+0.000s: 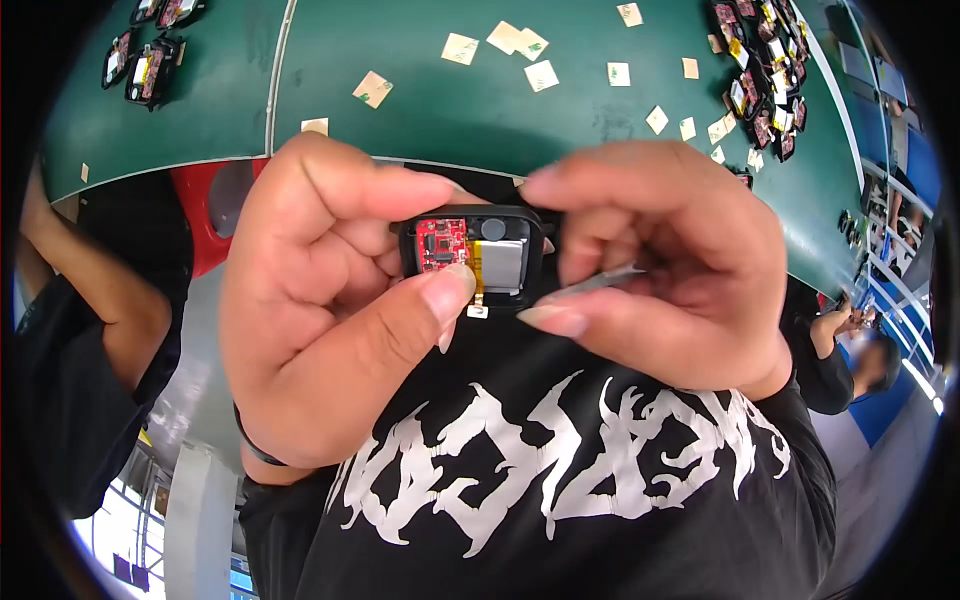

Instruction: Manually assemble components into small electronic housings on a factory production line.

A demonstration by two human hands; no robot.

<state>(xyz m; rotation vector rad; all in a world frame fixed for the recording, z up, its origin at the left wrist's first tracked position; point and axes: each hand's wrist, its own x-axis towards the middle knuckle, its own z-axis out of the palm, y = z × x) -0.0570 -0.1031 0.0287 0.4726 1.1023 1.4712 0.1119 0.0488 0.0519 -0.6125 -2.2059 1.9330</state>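
My left hand (pixel 320 290) grips a small black device housing (pixel 534 250) by its left side, the thumb pressing on the red circuit board (pixel 440 238) inside. Beside the board, a silver battery pouch (pixel 499 264) fills the right part of the housing. A yellow-orange flat ribbon (pixel 477 268) runs between the two and ends in a pale tab below the rim. My right hand (pixel 680 270) is curled round a thin grey metal tool (pixel 600 283), whose kind I cannot make out. Its thumb and forefinger are apart, close to the housing's right edge.
Across the green table (pixel 400 120) lie several pale square stickers (pixel 460 49). Opened black housings with boards cluster at the far right (pixel 770 80) and far left (pixel 150 72). A person's arm (pixel 110 290) is at the left, beside a red chair (pixel 205 220); another person (pixel 850 360) is at the right.
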